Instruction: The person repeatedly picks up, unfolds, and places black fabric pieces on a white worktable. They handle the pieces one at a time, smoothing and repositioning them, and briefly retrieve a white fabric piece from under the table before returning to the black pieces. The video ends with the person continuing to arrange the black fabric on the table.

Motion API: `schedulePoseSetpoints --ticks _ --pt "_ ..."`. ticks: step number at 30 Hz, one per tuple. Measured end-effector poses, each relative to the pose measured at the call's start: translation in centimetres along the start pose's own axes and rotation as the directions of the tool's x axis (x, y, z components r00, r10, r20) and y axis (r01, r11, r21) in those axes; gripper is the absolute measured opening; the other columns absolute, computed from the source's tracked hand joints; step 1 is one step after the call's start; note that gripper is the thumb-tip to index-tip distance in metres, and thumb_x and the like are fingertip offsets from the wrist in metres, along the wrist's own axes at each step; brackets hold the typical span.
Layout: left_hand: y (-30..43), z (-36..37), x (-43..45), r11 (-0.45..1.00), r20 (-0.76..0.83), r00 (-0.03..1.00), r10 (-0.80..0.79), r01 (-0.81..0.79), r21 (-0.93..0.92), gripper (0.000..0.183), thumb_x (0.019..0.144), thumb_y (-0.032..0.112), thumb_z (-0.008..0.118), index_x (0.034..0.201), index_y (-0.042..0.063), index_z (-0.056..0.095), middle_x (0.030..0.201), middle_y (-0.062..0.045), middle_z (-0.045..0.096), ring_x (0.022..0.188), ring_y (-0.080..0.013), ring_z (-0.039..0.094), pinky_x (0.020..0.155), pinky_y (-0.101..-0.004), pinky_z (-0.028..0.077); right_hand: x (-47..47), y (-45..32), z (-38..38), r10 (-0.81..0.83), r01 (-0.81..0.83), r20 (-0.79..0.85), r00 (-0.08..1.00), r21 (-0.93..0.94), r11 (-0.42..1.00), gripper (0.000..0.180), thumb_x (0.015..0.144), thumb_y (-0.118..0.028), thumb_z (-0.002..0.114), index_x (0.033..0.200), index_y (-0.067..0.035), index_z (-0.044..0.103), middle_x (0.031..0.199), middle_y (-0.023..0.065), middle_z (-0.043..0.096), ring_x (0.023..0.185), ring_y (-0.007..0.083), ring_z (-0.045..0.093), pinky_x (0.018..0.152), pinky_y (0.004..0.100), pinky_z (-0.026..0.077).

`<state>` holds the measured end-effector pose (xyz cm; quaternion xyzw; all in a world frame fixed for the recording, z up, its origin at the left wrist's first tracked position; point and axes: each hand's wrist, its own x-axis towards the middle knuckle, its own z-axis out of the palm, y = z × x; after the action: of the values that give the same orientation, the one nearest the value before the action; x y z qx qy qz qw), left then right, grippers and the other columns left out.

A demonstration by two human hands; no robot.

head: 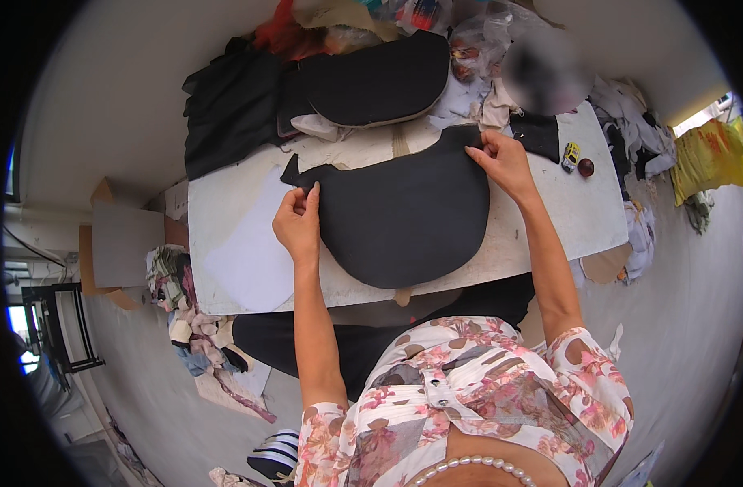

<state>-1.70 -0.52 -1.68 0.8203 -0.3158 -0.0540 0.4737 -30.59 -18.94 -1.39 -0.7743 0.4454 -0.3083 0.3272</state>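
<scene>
A flat black fabric piece [406, 222] with a rounded lower edge lies before me on the white tabletop. My left hand [298, 219] pinches its upper left corner between thumb and fingers. A narrow pointed strip of the black material sticks up beyond those fingertips. At the upper right corner, my right hand [504, 161] grips the black material with thumb and fingers. Between the hands the top edge dips in a curve. Farther back lies a stack of similar black rounded pieces [377, 79], showing a pale lower edge.
Folded black cloth [231, 112] lies at the back left, and a white sheet [250, 249] at the left. A yellow toy car [571, 156] and a dark red ball [585, 167] sit at the right. Cloth scraps [201, 341] are heaped beside the table [566, 228].
</scene>
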Motion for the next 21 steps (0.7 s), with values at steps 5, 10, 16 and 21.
schedulePoseSetpoints --ticks 5,10,16,21 --pt "1.1 -0.6 -0.3 0.997 0.016 0.999 -0.051 0.05 0.066 0.027 0.081 0.028 0.075 0.094 0.005 0.067 0.072 0.0 0.06 0.063 -0.0095 0.052 0.061 -0.0242 0.043 -0.4 -1.9 -0.4 0.091 -0.088 0.007 0.996 -0.216 0.973 0.035 0.077 -0.029 0.074 0.101 -0.005 0.063 0.071 0.0068 0.064 0.064 0.0209 0.061 0.058 0.032 0.045" --pt "2.6 -1.1 -2.6 0.861 0.038 0.886 0.462 -0.459 0.218 0.046 0.088 0.035 0.065 0.126 0.012 0.057 0.134 -0.012 0.048 0.126 -0.0306 0.041 0.103 -0.0455 0.03 -3.1 -5.7 -0.7 -0.428 0.377 -0.024 0.903 -0.435 0.818 0.062 0.085 -0.044 0.063 0.135 -0.012 0.047 0.132 0.0184 0.046 0.124 0.0353 0.04 0.102 0.0459 0.033" --pt "2.0 0.2 -3.9 0.751 0.467 0.789 0.4 -0.574 0.325 0.058 0.09 0.048 0.054 0.14 0.02 0.047 0.152 -0.013 0.027 0.143 -0.037 0.015 0.11 -0.063 0.007 -4.3 -4.9 3.0 -0.321 0.444 0.312 0.894 -0.518 0.731 0.063 0.09 -0.048 0.051 0.144 -0.018 0.038 0.153 0.0166 0.021 0.143 0.0357 0.013 0.116 0.051 0.006" --pt "1.9 0.3 -3.7 0.749 0.474 0.787 0.395 -0.575 0.33 0.058 0.09 0.05 0.052 0.14 0.02 0.047 0.153 -0.013 0.026 0.143 -0.0367 0.014 0.11 -0.0623 0.008 -4.2 -4.7 3.1 -0.346 0.455 0.298 0.89 -0.513 0.728 0.061 0.089 -0.049 0.053 0.14 -0.017 0.043 0.149 0.018 0.027 0.141 0.0372 0.018 0.114 0.0538 0.01"
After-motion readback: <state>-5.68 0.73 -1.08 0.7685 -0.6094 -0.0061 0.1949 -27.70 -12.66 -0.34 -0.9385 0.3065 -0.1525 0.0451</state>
